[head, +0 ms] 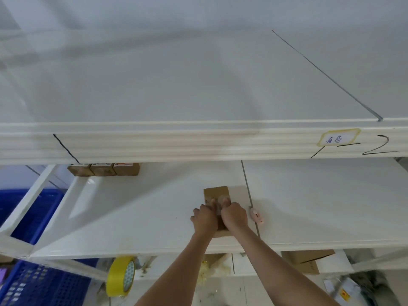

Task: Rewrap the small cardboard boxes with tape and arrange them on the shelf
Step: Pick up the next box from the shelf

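We are mid-wrap: our left hand (204,218) and right hand (234,215) curl round the box (216,193) near the shelf's (132,208) front edge, thumbs pressing tape down; next we smooth it, then set the box by the far-left row (103,169)

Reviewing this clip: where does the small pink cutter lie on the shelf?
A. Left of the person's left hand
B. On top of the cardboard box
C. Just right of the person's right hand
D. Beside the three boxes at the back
C: the pink cutter lies on the shelf just right of the right hand, apart from the cardboard box.
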Tool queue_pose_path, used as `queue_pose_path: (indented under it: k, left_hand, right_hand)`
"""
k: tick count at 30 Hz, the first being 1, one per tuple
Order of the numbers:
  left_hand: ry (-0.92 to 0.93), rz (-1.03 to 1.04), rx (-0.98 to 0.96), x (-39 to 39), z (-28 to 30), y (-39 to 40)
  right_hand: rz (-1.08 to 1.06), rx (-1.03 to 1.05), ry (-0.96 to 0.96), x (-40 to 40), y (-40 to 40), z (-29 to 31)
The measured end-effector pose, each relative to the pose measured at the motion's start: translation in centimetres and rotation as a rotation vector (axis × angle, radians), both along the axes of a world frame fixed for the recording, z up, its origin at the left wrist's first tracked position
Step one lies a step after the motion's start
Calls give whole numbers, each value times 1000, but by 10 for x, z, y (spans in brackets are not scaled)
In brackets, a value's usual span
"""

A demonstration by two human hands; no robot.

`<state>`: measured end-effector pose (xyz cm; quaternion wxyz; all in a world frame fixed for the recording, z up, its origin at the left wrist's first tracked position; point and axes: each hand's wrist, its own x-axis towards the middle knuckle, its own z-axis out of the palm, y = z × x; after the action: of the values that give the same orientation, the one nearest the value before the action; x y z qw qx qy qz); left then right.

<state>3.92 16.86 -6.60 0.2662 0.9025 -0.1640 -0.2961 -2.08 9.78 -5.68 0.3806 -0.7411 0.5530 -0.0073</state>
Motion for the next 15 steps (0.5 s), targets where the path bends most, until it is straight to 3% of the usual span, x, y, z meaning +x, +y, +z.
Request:
queue_pose_path:
  k: [2,11,15]
  left_hand:
    - [-83,-35,67,-1,3,4]
    - [78,30,-76,11,-8,15]
    - [149,38,-125,10,-3,20]
  right_hand:
    - [74,-106,108,0,-2,1]
    - [67,-378,257,-32,-24,-3]
    - [71,-335,335,-46,-41,-7]
